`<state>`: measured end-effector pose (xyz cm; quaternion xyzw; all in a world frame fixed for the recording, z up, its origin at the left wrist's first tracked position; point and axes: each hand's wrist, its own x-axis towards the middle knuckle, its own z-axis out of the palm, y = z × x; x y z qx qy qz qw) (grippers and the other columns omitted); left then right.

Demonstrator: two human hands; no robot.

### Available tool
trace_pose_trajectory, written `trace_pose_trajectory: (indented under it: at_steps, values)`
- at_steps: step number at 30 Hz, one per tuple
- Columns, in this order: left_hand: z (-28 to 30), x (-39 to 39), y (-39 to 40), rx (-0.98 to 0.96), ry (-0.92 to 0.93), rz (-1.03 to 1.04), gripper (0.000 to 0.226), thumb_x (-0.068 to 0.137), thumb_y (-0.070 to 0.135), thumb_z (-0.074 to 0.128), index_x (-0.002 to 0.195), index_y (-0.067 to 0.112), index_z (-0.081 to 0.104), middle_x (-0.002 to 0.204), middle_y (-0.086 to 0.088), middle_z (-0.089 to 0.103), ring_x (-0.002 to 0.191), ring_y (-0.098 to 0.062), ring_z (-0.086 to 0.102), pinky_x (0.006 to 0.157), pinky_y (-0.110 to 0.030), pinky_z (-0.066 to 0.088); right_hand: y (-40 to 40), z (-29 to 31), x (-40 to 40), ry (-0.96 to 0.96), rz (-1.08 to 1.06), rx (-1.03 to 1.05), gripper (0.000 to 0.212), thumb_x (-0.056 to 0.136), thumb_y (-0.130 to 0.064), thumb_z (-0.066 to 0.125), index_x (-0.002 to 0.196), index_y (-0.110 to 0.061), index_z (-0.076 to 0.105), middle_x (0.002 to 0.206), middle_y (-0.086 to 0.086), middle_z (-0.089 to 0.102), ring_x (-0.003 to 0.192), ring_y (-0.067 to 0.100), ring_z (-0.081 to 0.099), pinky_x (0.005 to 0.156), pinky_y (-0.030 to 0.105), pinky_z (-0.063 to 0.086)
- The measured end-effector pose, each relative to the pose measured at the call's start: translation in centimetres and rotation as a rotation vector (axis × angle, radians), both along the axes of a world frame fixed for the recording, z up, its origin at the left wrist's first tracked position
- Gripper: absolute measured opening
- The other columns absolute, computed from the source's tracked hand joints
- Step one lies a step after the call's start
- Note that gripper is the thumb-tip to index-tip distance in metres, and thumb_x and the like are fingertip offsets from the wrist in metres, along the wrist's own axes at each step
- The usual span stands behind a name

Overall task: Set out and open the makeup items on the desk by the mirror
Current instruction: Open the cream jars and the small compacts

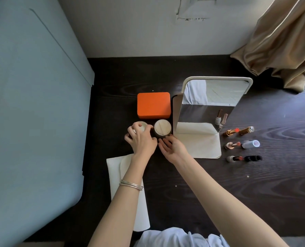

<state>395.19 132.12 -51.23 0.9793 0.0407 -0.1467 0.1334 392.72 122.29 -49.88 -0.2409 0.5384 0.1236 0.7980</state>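
Makeup items laid out on a dark wood-grain desk (166, 184), centre and right of the frame. Round jar (163, 128), centre: open, pale contents showing, standing just left of the mirror (208, 104). Jar lid (141, 126), just left of the jar: the left hand (141, 139) rests over it with fingertips curled on its rim, a grip that pinches the lid; thin bangles (131, 185) on that wrist. Right hand (172, 146), just below the jar: palm turned up, fingers relaxed and spread, holding nothing. Orange box (154, 105), closed, directly above the jar and lid. Mirror: upright, pale frame, on a flat cream base (201, 147), reflecting two of the tubes. Right of the mirror, three uncapped lipsticks in a column, each with its cap lying beside it: gold lipstick (231, 131) with gold cap (246, 130); rose-gold lipstick (232, 145) with clear pale cap (251, 144); grey-based lipstick (234, 158) with black cap (253, 158). White cloth (116, 168), lower centre-left, partly under the left forearm. Beige curtain (281, 41), upper right. Pale blue surface (32, 104), left side.
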Motion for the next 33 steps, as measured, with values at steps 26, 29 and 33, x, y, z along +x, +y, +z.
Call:
trace_pose_trajectory:
  at_steps: [26,29,33]
  values:
    - [2.5,-7.4,8.8,-0.022,0.174,0.505,0.058,0.091,0.028,0.056,0.142,0.012,0.034,0.146,-0.014,0.035,0.131,-0.034,0.034,0.104,-0.045,0.034,2.1,0.0,-5.9,-0.047,0.631,0.029,0.052,0.090,-0.001,0.055,0.139,-0.012,0.042,0.132,0.015,0.054,0.126,0.030,0.049,0.103,0.040,0.042]
    - [2.5,-7.8,9.1,-0.192,0.127,0.594,0.058,0.087,0.020,0.063,0.140,0.012,0.038,0.143,-0.015,0.035,0.125,-0.032,0.042,0.097,-0.039,0.041,3.0,-0.4,-7.4,-0.069,0.721,0.032,0.060,0.090,-0.004,0.057,0.144,-0.012,0.032,0.136,0.011,0.051,0.132,0.030,0.042,0.111,0.041,0.035]
    - [3.2,-7.8,8.8,-0.374,0.103,0.585,0.045,0.088,0.005,0.059,0.131,0.014,0.050,0.138,-0.011,0.039,0.111,-0.024,0.053,0.084,-0.027,0.042,3.5,-0.5,-8.6,-0.121,0.863,0.009,0.055,0.090,-0.010,0.060,0.140,-0.011,0.037,0.134,0.009,0.052,0.123,0.025,0.049,0.107,0.038,0.035]
